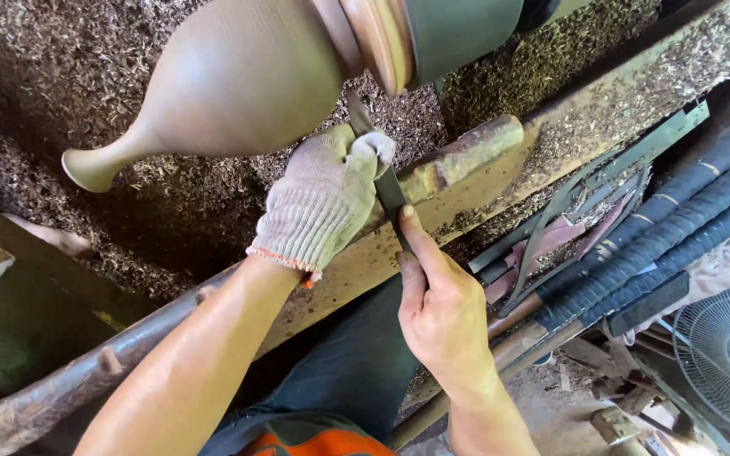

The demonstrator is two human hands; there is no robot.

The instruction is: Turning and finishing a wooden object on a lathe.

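Both forearms come up from the lower edge, bare to the wrist. The left hand (324, 201) wears a knitted glove, its fingers curled closed, knuckles up. The right hand (439, 308) is bare, thumb stretched forward, the other fingers folded under

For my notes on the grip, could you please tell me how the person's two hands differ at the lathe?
The left hand wears a knitted work glove; the right hand is bare. The left hand sits up near the wooden vase, wrapped over the flat metal tool; the right hand is lower, thumb laid along the tool's shaft. Both grip the same tool, above the long wooden rest.
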